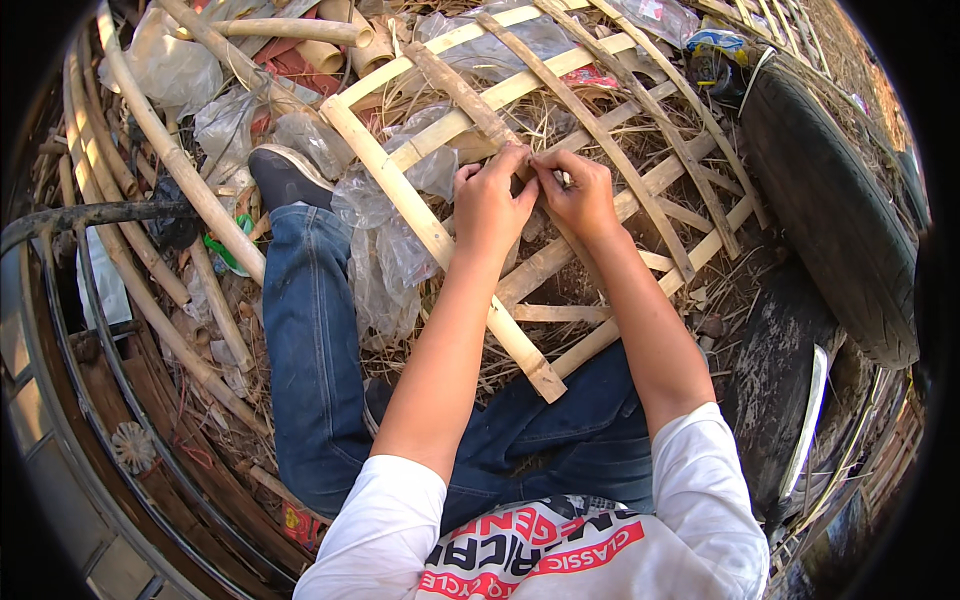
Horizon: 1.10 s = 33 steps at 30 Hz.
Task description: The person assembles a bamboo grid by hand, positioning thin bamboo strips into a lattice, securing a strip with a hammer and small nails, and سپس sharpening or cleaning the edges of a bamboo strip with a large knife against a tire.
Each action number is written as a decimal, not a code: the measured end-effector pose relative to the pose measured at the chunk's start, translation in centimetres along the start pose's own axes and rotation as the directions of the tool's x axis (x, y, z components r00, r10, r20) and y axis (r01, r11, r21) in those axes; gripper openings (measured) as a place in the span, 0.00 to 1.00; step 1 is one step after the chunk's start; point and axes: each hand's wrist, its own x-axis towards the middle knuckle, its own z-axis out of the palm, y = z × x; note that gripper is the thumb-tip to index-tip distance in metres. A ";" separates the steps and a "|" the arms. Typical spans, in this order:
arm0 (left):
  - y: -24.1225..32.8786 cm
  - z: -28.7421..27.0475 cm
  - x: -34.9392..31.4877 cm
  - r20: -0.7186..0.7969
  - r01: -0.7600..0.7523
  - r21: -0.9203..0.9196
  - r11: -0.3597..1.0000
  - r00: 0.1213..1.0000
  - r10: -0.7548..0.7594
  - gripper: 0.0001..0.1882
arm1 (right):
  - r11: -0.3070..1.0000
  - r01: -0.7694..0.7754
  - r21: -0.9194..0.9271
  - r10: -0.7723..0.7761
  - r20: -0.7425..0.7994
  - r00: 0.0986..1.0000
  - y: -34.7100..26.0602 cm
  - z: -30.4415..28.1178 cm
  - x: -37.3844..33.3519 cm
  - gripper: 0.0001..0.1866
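A lattice of split bamboo slats (pixel 580 108) lies over my legs and the ground, its strips crossing in open squares. My left hand (pixel 492 200) is closed in a pinch over a crossing near the lattice's middle. Beside it, my right hand (pixel 582 196) is also closed, thumb and fingers pressed together. The fingertips of both hands nearly meet above a darker slanting slat (pixel 465 95). Whatever is between the fingers is too small or hidden to make out. A pale edge slat (pixel 400 200) runs down the lattice's left side toward my lap.
Two dark tyres (pixel 830 200) stand and lie at the right. Bamboo poles (pixel 185 165) and clear plastic bags (pixel 385 260) litter the ground at the left. A black metal frame (pixel 100 215) bends along the left rim. My shoe (pixel 288 178) rests beside the lattice.
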 end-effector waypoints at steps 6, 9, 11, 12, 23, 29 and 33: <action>0.0 0.4 -0.4 -0.066 -0.008 0.072 0.997 0.998 0.013 0.17 | 0.999 0.035 -0.039 -0.033 0.044 0.998 -0.1 -0.1 0.2 0.05; 0.1 0.3 -0.3 -0.051 0.027 0.097 0.995 0.998 -0.022 0.17 | 0.995 0.080 -0.055 -0.077 0.070 0.995 -0.2 -0.3 0.4 0.06; 0.3 0.4 -0.3 -0.053 0.032 0.106 0.994 0.998 -0.027 0.17 | 0.992 0.112 -0.061 -0.107 0.082 0.991 -0.1 -0.4 0.5 0.06; 0.3 0.5 -0.3 -0.063 0.022 0.110 0.994 0.998 -0.015 0.17 | 0.990 0.129 -0.060 -0.124 0.085 0.989 -0.1 -0.4 0.5 0.06; 0.9 0.0 -0.8 -0.045 -0.001 0.025 1.000 0.999 0.002 0.25 | 0.995 0.071 -0.066 -0.061 0.152 0.986 -0.4 -0.9 0.8 0.04; 0.7 -0.2 -0.7 -0.015 0.011 0.065 0.998 1.000 -0.010 0.21 | 0.986 0.118 -0.121 -0.094 0.191 0.977 -0.4 -1.0 0.9 0.05; 0.5 0.0 -0.7 -0.043 -0.004 0.089 0.996 0.999 0.007 0.16 | 0.981 0.157 -0.112 -0.134 0.196 0.972 -1.1 -1.2 1.2 0.05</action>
